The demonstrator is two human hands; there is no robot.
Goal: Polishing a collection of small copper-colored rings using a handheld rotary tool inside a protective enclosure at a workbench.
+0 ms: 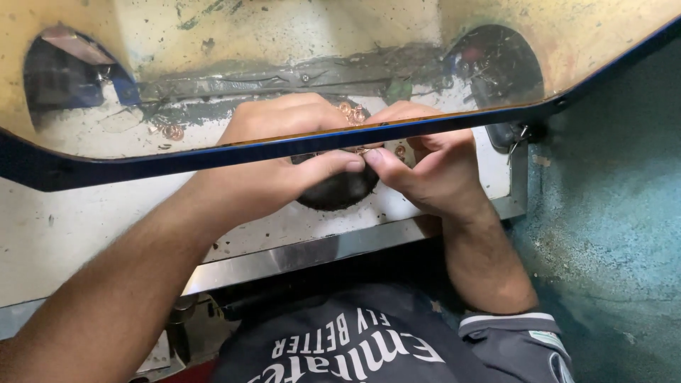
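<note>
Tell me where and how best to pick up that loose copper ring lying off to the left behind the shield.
The copper ring lies flat on the white work surface, so probably pinch its rim from above with fingertips, or slide it first. Come from the left hand's side, under the tinted shield; both hands are busy pinching a small piece at the dark wheel.

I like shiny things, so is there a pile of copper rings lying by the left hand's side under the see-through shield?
Yes, a few copper rings lie on the white table, left of the left hand.
</note>
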